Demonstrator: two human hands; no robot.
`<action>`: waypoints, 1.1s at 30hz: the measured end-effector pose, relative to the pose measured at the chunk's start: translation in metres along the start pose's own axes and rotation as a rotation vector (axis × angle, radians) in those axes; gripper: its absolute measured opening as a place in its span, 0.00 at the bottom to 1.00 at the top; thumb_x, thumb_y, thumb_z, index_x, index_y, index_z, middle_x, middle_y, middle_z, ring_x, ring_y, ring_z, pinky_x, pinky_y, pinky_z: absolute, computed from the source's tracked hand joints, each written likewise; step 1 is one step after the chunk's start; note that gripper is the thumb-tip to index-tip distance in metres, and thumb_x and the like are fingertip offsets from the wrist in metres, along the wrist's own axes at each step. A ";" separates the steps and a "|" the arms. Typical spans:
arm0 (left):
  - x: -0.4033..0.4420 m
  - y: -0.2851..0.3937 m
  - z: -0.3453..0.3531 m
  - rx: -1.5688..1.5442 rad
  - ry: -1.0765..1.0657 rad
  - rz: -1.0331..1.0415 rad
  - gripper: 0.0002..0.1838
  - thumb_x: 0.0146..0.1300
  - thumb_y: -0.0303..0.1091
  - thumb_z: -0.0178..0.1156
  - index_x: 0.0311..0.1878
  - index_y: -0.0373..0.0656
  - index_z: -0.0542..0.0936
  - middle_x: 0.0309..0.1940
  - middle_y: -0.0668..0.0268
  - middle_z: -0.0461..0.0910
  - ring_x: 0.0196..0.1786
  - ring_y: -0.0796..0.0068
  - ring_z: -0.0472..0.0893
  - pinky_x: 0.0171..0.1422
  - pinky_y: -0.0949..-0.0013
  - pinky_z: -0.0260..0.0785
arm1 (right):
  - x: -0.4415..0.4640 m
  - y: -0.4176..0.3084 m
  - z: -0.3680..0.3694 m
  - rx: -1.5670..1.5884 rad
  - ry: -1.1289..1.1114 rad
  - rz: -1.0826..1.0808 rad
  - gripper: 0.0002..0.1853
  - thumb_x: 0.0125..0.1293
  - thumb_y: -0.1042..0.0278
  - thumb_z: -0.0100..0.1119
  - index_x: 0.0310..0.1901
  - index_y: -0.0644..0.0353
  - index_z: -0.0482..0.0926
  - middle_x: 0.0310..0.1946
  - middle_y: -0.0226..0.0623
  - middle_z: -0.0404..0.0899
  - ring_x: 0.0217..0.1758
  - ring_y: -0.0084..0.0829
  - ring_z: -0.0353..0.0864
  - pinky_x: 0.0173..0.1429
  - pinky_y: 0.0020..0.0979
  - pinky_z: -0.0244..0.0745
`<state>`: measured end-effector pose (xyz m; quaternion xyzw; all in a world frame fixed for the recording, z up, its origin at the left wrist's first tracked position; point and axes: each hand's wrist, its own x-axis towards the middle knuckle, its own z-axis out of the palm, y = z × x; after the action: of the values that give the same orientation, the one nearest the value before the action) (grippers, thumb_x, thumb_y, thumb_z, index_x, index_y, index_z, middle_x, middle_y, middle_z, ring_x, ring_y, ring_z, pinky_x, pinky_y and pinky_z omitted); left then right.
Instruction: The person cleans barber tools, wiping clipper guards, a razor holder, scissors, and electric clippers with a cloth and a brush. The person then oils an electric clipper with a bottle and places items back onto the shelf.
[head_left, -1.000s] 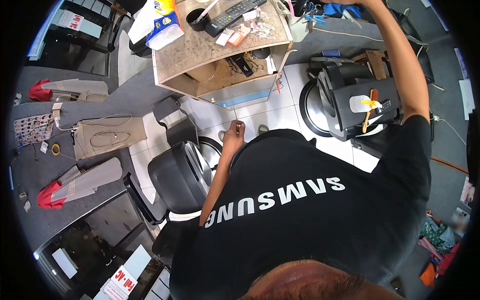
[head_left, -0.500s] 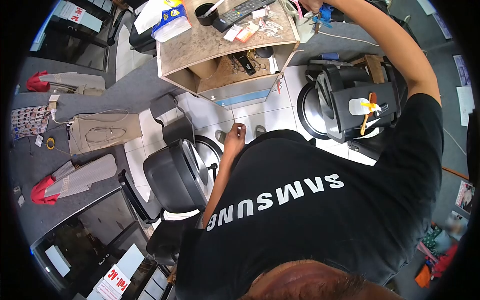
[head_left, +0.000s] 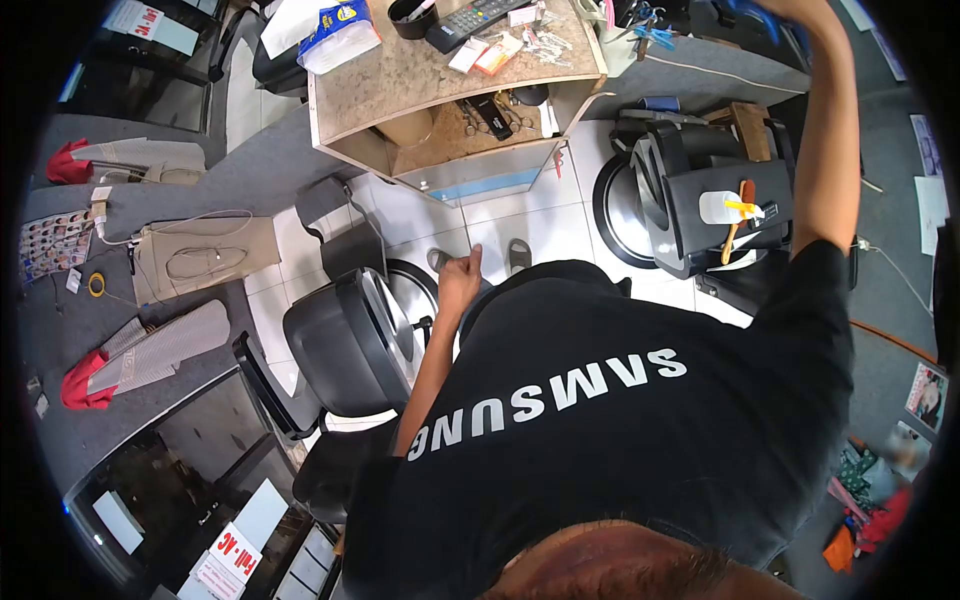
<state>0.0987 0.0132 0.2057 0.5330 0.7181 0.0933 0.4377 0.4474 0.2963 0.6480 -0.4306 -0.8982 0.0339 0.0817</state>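
My left hand (head_left: 460,283) hangs low in front of my black shirt (head_left: 560,450), above the tiled floor. Its fingers are curled in and the thumb points forward; nothing shows in it. My right arm stretches far forward to the top edge, where my right hand (head_left: 797,10) is partly cut off. Its fingers close around a blue object (head_left: 757,14) whose kind I cannot make out. To its left, several blue clips (head_left: 655,30) hang on a white holder (head_left: 622,52) at the side of a wooden cabinet (head_left: 360,95).
The cabinet top bears a black remote (head_left: 475,22), a black cup (head_left: 413,18) and a blue-white packet (head_left: 340,38). Scissors and a black clipper (head_left: 490,115) lie on its shelf. Black salon chairs stand left (head_left: 340,345) and right (head_left: 680,220); the right one carries a white bottle (head_left: 715,208).
My right hand has moved right, away from the blue clips, and a blue object now shows at it. My left hand has dropped slightly, its thumb now stretched out.
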 end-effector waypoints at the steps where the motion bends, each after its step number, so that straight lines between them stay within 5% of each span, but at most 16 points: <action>1: 0.001 -0.001 0.001 -0.082 0.022 0.036 0.33 0.81 0.54 0.44 0.33 0.35 0.84 0.32 0.45 0.84 0.35 0.42 0.84 0.46 0.50 0.74 | -0.032 0.018 0.011 0.172 -0.014 0.115 0.18 0.65 0.53 0.65 0.45 0.61 0.89 0.38 0.40 0.88 0.39 0.34 0.85 0.45 0.37 0.80; 2: 0.005 -0.004 0.003 -0.164 0.047 0.073 0.36 0.82 0.55 0.42 0.29 0.34 0.84 0.33 0.44 0.84 0.36 0.42 0.84 0.46 0.50 0.74 | -0.066 0.037 0.032 0.341 -0.027 0.228 0.22 0.74 0.47 0.64 0.52 0.61 0.88 0.41 0.32 0.88 0.40 0.20 0.82 0.46 0.31 0.78; 3: 0.011 -0.009 0.007 -0.248 0.075 0.108 0.39 0.82 0.55 0.40 0.26 0.34 0.84 0.33 0.44 0.85 0.36 0.42 0.84 0.47 0.49 0.74 | -0.079 0.011 0.054 0.345 0.046 -0.072 0.20 0.75 0.54 0.62 0.57 0.59 0.86 0.47 0.34 0.88 0.48 0.23 0.83 0.53 0.31 0.78; 4: 0.022 -0.026 0.020 -0.181 0.187 0.330 0.25 0.82 0.45 0.44 0.41 0.35 0.84 0.31 0.48 0.84 0.35 0.49 0.84 0.46 0.52 0.75 | -0.098 -0.009 0.068 0.528 -0.046 -0.028 0.18 0.72 0.56 0.67 0.56 0.57 0.88 0.47 0.33 0.89 0.47 0.25 0.85 0.53 0.30 0.79; 5: 0.020 -0.021 0.019 -0.248 0.144 0.286 0.19 0.81 0.40 0.45 0.47 0.37 0.81 0.30 0.50 0.83 0.35 0.52 0.84 0.45 0.54 0.75 | -0.114 -0.026 0.091 0.774 -0.238 0.141 0.17 0.72 0.59 0.67 0.56 0.58 0.88 0.46 0.32 0.88 0.46 0.23 0.84 0.54 0.29 0.79; 6: 0.014 -0.008 0.014 -0.314 0.104 0.242 0.14 0.80 0.36 0.45 0.53 0.39 0.78 0.30 0.52 0.83 0.34 0.55 0.83 0.45 0.55 0.75 | -0.123 -0.032 0.138 0.897 -0.220 0.078 0.16 0.72 0.59 0.67 0.56 0.58 0.88 0.44 0.31 0.88 0.46 0.21 0.84 0.54 0.28 0.78; 8: 0.022 -0.005 0.019 -0.408 0.020 0.283 0.21 0.74 0.24 0.48 0.68 0.45 0.64 0.29 0.57 0.79 0.32 0.63 0.80 0.43 0.59 0.74 | -0.129 -0.055 0.230 1.043 -0.307 0.247 0.17 0.75 0.57 0.63 0.54 0.61 0.87 0.40 0.32 0.88 0.45 0.21 0.84 0.53 0.28 0.77; 11: 0.030 0.010 0.026 -0.456 -0.008 0.358 0.19 0.76 0.27 0.50 0.67 0.44 0.67 0.31 0.62 0.79 0.28 0.73 0.76 0.37 0.66 0.71 | -0.149 -0.089 0.376 0.902 -0.167 0.489 0.19 0.72 0.53 0.64 0.50 0.61 0.89 0.38 0.44 0.90 0.44 0.33 0.88 0.52 0.32 0.79; 13: 0.047 0.017 0.028 -0.339 0.020 0.342 0.17 0.76 0.30 0.53 0.65 0.43 0.70 0.32 0.61 0.81 0.29 0.72 0.79 0.37 0.64 0.73 | -0.156 -0.108 0.413 0.979 -0.280 0.658 0.20 0.71 0.50 0.64 0.49 0.60 0.89 0.38 0.49 0.90 0.42 0.41 0.90 0.52 0.36 0.80; 20: 0.195 0.069 -0.021 -0.064 0.426 0.334 0.19 0.73 0.46 0.60 0.51 0.38 0.82 0.33 0.46 0.87 0.43 0.41 0.87 0.48 0.50 0.79 | -0.159 -0.115 0.411 0.816 -0.219 0.570 0.19 0.72 0.50 0.61 0.49 0.57 0.90 0.38 0.51 0.89 0.43 0.51 0.89 0.54 0.43 0.81; 26: 0.278 0.092 -0.030 0.406 0.346 0.045 0.35 0.67 0.59 0.62 0.61 0.35 0.81 0.56 0.43 0.84 0.62 0.51 0.83 0.67 0.54 0.75 | -0.168 -0.121 0.394 0.789 -0.208 0.610 0.19 0.73 0.49 0.59 0.51 0.54 0.89 0.41 0.51 0.89 0.47 0.53 0.88 0.57 0.45 0.80; 33: 0.300 0.084 -0.045 0.532 0.126 0.078 0.41 0.68 0.66 0.56 0.68 0.37 0.77 0.68 0.51 0.78 0.73 0.58 0.76 0.75 0.59 0.69 | -0.219 -0.129 0.426 0.878 -0.149 0.749 0.20 0.72 0.50 0.61 0.51 0.58 0.89 0.41 0.52 0.89 0.46 0.52 0.89 0.54 0.43 0.81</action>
<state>0.1083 0.3172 0.1242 0.6496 0.7221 -0.0487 0.2327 0.4083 0.0488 0.2196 -0.6411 -0.5898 0.4600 0.1717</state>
